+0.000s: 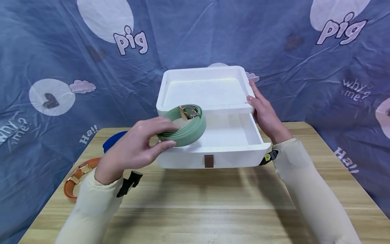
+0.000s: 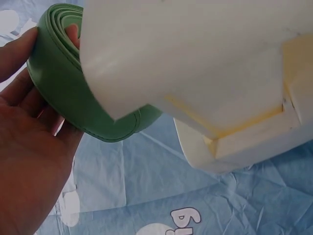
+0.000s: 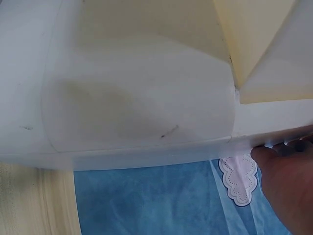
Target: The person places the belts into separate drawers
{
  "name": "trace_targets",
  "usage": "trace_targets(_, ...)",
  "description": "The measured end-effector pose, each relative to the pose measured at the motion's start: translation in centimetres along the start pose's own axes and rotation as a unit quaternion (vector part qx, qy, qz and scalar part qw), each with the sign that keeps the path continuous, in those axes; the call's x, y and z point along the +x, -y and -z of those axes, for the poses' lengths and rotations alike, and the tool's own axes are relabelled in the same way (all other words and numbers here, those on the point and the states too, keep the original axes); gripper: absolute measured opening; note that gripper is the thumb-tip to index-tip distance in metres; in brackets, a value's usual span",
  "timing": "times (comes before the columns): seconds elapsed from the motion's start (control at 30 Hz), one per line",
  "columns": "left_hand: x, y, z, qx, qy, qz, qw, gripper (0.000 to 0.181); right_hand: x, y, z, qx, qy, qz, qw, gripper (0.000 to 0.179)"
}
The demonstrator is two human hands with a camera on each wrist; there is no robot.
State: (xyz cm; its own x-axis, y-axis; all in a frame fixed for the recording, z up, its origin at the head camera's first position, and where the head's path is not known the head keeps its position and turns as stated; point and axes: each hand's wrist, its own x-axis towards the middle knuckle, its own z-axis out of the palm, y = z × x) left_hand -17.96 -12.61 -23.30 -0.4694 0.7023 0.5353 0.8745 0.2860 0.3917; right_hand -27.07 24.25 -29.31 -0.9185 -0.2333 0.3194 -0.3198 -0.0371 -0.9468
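Cream, faintly creased sleeves (image 1: 307,189) rise from five and seven o'clock in the head view, where my left hand (image 1: 137,145) pinches a coiled green belt (image 1: 193,131), smooth and tightly layered with a gold-toned buckle (image 1: 184,114), near the dial's middle across the ten o'clock part of a white drawer (image 1: 182,160), while my right hand (image 1: 268,117) grips the smooth, round-cornered white box (image 1: 207,109) at three. From my left wrist, the belt's stitched spiral sits toward ten, partly behind a white corner. From my right wrist, scuffed white surface fills twelve, my right hand at its edge toward four.
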Motion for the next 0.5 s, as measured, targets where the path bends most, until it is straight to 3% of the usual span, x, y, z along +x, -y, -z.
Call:
trace_targets(0.2,0.56,0.17,-0.35,-0.026,0.021,-0.011,0.9994,0.032,-0.07,-0.12,0.01,-0.003,0.000,-0.001,1.0000,0.064)
trace_targets(0.5,0.86,0.21,-1.04,-0.054,0.040,0.001,0.9977,0.032,-0.07,-0.10,0.04,-0.001,-0.001,0.002,1.0000,0.063)
